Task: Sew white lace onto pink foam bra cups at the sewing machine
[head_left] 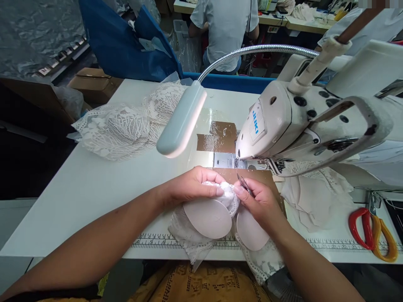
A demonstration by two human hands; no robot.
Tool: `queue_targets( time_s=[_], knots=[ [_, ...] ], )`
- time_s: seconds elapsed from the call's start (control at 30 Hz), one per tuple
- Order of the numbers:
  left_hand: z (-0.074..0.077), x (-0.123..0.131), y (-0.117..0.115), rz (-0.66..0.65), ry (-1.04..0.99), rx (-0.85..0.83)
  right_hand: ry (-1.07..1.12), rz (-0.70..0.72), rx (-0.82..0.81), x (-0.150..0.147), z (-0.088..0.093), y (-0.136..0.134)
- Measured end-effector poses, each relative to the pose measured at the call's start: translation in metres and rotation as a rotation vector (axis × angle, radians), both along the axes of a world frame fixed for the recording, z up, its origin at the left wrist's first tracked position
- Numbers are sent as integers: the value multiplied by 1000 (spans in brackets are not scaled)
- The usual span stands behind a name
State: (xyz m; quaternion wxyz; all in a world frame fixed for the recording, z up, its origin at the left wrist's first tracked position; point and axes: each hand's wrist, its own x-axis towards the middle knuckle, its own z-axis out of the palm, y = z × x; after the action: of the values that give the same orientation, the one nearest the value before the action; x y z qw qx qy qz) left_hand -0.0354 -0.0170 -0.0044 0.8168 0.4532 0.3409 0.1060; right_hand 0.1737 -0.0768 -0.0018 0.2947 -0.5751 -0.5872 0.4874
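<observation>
A white lace bra (231, 205) with two smooth pale cups lies over the front edge of the table, its lace hanging toward my lap. My left hand (201, 184) pinches the gathered lace above the left cup (208, 219). Close by on the right, my right hand (256, 197) grips the lace edge between thumb and finger above the right cup (252, 230). Tucked in that same hand are small thread snips (244, 184), their pointed metal blades sticking up; the handle end is hidden by my fingers.
Just beyond stands a JUKI sewing machine (267, 121), with a lamp (182, 119) on a bent neck. White lace pieces (126, 121) are heaped at left; pale fabric pieces (311, 201) lie at right near red-and-yellow scissors (373, 235). A seated person (223, 33) is behind the table.
</observation>
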Motion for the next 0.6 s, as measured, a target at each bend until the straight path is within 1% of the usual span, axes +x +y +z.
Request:
queue_targets(
  time_s=[0.1,0.37,0.6],
  knots=[
    [0,0,1,-22,3,7,48,-6,-21,0,0,-1],
    [-3,-1,0,18,9,7,118,5,-33,2,-7,-4],
    [0,-3,1,26,13,19,118,-5,-32,2,-6,-4]
  ],
)
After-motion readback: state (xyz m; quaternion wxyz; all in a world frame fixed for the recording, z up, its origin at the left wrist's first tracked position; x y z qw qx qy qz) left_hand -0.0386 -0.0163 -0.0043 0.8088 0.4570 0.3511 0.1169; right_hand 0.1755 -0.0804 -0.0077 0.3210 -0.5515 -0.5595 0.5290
